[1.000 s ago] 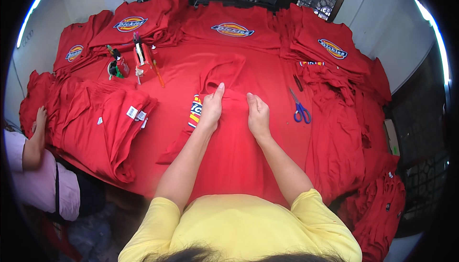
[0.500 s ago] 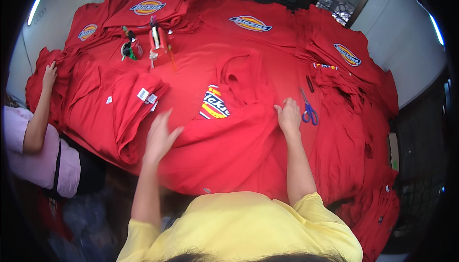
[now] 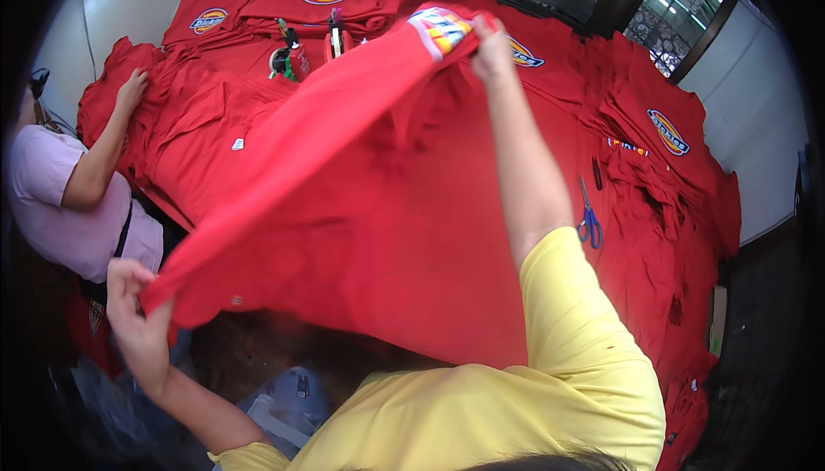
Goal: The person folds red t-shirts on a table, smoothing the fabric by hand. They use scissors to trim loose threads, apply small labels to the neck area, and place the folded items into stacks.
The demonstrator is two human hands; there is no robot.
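Observation:
A red T-shirt [image 3: 318,119] is stretched slantwise in the air between my two hands, above a table covered in red cloth [image 3: 481,222]. At the lower left my left hand [image 3: 140,321] is closed on one end of the shirt. My right hand [image 3: 492,48], reaching far forward, grips the other end beside its bunched-up colourful print [image 3: 441,31]. The rest of that print is folded out of sight. Blue-handled scissors [image 3: 589,226] lie on the cloth to the right of my right arm.
Stacks of red printed T-shirts [image 3: 335,15] line the far side, with more on the right [image 3: 662,119]. Tape dispensers [image 3: 290,60] stand at the back left. A co-worker in a pale pink top [image 3: 64,179] has a hand on red shirts at the left.
Both hands have taken hold of the shirt and lifted it off the table. My right hand went forward and slightly left, my left hand back and left, pulling the shirt out between them.

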